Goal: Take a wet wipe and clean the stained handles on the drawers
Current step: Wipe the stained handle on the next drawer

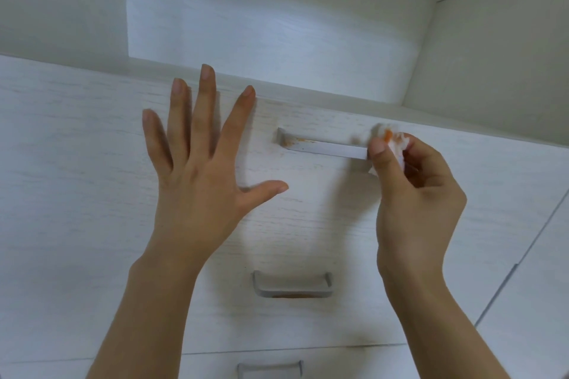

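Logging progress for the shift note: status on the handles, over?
Left hand flat on drawer front. Right hand pinches wet wipe at top handle, right end. Stains remain on its left end and middle handle. Nothing blocking.

wet wipe (pixel 392 141): white, crumpled, orange-smeared, at top handle's right end
top handle (pixel 323 147): grey bar, orange stain at left end
middle handle (pixel 292 284): orange stain beneath
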`<state>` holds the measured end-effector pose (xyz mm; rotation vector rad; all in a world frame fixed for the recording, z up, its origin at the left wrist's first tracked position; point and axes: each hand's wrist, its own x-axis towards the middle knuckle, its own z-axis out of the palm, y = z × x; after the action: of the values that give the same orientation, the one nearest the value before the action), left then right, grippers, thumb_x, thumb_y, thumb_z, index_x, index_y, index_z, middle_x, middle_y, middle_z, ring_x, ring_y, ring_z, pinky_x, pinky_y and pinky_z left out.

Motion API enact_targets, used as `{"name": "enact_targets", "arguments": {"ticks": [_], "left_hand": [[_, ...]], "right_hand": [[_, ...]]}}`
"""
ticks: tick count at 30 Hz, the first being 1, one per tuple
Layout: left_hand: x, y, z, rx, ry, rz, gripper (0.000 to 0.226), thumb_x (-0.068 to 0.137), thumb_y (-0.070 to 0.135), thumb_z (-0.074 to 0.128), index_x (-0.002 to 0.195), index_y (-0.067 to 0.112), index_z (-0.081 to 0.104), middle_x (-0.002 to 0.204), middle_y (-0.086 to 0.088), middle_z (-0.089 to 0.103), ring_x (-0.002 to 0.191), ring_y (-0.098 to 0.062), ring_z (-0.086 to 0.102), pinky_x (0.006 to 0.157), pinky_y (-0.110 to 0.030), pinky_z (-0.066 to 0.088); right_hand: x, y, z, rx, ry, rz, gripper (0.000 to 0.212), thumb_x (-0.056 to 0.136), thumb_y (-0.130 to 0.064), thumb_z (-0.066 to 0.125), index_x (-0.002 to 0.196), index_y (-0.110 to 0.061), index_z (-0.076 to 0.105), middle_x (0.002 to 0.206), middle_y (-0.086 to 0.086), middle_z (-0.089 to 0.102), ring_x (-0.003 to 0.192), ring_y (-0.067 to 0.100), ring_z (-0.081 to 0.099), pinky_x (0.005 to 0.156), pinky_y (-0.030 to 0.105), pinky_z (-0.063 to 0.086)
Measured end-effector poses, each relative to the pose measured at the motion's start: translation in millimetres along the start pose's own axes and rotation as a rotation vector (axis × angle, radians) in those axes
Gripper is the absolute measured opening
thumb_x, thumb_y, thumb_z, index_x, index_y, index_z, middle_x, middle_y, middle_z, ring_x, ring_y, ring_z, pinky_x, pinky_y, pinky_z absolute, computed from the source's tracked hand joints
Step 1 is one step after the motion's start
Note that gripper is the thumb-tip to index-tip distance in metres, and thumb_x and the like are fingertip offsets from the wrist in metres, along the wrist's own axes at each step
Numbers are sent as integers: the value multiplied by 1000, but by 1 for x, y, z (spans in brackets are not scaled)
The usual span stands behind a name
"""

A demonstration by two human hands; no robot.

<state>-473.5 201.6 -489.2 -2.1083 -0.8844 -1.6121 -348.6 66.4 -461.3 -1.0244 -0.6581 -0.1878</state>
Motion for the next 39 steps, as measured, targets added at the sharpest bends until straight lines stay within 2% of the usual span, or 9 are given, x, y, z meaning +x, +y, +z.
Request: {"name": "enact_targets", "arguments": {"ticks": [4, 9, 13, 17, 21, 24, 31, 36, 39], "left_hand": [[0, 0, 0, -2, 3, -5, 105, 67, 77, 54, 151, 25, 18, 155, -13, 2, 141, -36, -3, 112, -47, -12], [1, 1, -2, -4, -15, -7, 105, 68, 78, 54, 150, 24, 17, 156, -14, 4, 142, -36, -3, 112, -50, -11], [1, 2, -4, -21, -23, -8, 105, 68, 76, 58, 150, 23, 19, 156, -15, 6, 142, -35, -2, 113, -51, -11], [0, 2, -5, -38, -39, -7, 103, 69, 74, 58, 150, 24, 18, 156, -14, 4, 143, -35, -3, 112, -55, -8], [0, 3, -6, -22, -50, -7, 104, 69, 75, 57, 150, 24, 18, 157, -16, 6, 143, -34, -3, 111, -57, -6], [1, 3, -6, -9, -46, -3, 104, 69, 74, 58, 150, 25, 15, 157, -17, 7, 142, -35, -2, 111, -57, -6], [-1, 1, 0, 30, 12, 17, 102, 71, 77, 55, 150, 25, 18, 156, -17, 12, 143, -36, 3, 112, -57, -3], [-1, 2, 0, -27, 34, -1, 85, 83, 77, 28, 149, 24, 23, 156, -17, 14, 143, -35, 5, 113, -55, -3], [-2, -1, -1, -26, 30, 21, 89, 80, 75, 43, 149, 24, 22, 156, -16, 11, 143, -35, 4, 113, -54, -4]], "right_hand": [[-9, -10, 2, 27, 55, -132, 9, 83, -15, 70, 88, -23, 67, 77, -14, 69, 76, -1, 64, 70, 9, 47], [-34, -21, 22, -138, -125, -291, 12, 82, -26, 70, 90, -32, 64, 83, -13, 68, 84, 6, 64, 70, 11, 45], [-36, -18, 35, -330, -203, -459, 9, 87, -22, 66, 95, -24, 68, 89, -11, 67, 84, 5, 61, 71, 6, 41], [-29, -10, 33, -541, -121, -751, 16, 89, -13, 64, 103, -17, 71, 84, 0, 65, 75, 18, 57, 68, 29, 43], [-20, -2, 25, -759, -101, -941, 19, 92, -31, 60, 106, -22, 71, 88, -7, 69, 86, 16, 48, 78, 31, 26], [-14, 2, 19, -826, -142, -1031, 24, 92, -32, 61, 110, -19, 69, 92, -5, 70, 93, 17, 52, 81, 39, 28], [-17, 3, 39, -673, -197, -1043, 16, 90, -17, 63, 99, -9, 73, 82, 2, 69, 86, 14, 48, 75, 30, 33], [-28, -4, 61, -828, -169, -1020, 12, 85, -15, 66, 93, -11, 74, 76, 3, 66, 79, 22, 57, 81, 33, 28], [-28, -10, 58, -935, -112, -990, 11, 85, -21, 66, 91, -17, 74, 75, 0, 66, 79, 23, 61, 84, 35, 23]]}}
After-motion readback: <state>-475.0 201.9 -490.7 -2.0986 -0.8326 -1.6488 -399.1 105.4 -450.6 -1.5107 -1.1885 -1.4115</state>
